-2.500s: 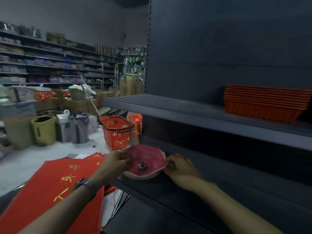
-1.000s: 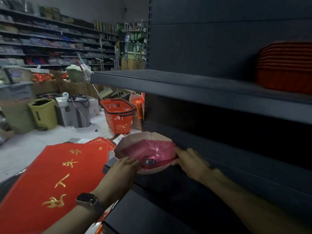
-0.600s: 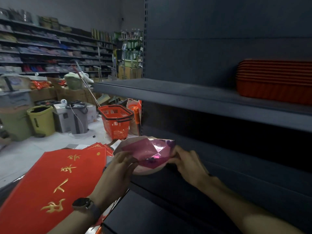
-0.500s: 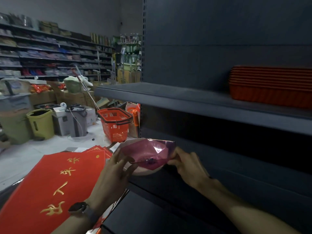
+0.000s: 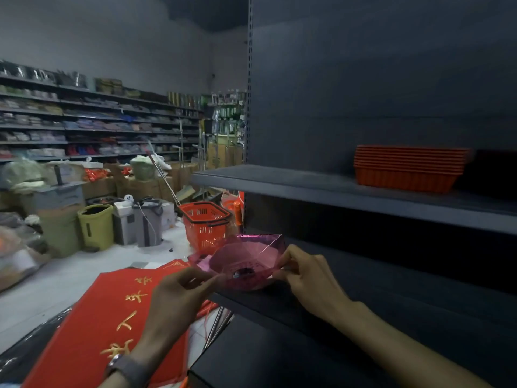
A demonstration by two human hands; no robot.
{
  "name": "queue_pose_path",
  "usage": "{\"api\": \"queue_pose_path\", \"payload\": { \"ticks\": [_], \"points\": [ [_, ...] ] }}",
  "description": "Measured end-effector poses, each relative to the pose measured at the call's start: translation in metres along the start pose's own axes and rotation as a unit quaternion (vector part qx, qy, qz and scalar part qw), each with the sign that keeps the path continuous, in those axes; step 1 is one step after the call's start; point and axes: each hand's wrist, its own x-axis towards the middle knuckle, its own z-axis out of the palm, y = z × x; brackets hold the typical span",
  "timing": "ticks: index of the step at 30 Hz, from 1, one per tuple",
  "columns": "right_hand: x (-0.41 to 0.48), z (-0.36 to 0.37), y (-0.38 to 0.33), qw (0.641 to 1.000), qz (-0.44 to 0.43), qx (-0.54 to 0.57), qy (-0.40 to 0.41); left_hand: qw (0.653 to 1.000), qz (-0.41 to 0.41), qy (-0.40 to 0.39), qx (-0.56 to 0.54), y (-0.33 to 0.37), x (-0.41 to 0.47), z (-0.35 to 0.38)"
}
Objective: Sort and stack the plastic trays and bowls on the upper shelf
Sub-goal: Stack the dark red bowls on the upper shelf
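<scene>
The translucent pink bowl [image 5: 242,261] sits between the two hands, level with the front edge of the lower shelf [image 5: 363,301] and seemingly lifted just clear of it, though whether its underside touches the shelf lip cannot be told. It is faceted, with an angular rim tilted a little toward the camera, and something small and dark lies at its bottom (too blurred to name). The left hand [image 5: 179,295] pinches the near-left rim between thumb and fingertips; the right hand [image 5: 310,275] grips the right rim, fingers curled round the edge. So both hands are closed on the bowl, one on each side, neither clearly nearer.

The relation that matters is upward and to the right: the upper shelf [image 5: 321,186] runs above the bowl, and its front edge overhangs roughly the same line as the shelf below. To land there, the bowl would likely have to come out toward the person first, then rise past that edge and go in. Far along on the right of that shelf rests a stack of orange trays [image 5: 405,169], nested neatly; the stretch of board left of it looks bare.

Behind the left hand, red mats with gold characters [image 5: 112,312] lie spread low down, and an orange shopping basket [image 5: 205,222] stands on the floor beyond.
</scene>
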Motion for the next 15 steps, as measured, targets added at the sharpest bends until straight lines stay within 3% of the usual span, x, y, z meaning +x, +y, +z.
{"api": "queue_pose_path", "payload": {
  "ticks": [15],
  "points": [
    [-0.056, -0.089, -0.09, 0.99, -0.075, 0.073, 0.096, 0.981, 0.147, 0.011, -0.125, 0.106, -0.033, -0.034]
  ]
}}
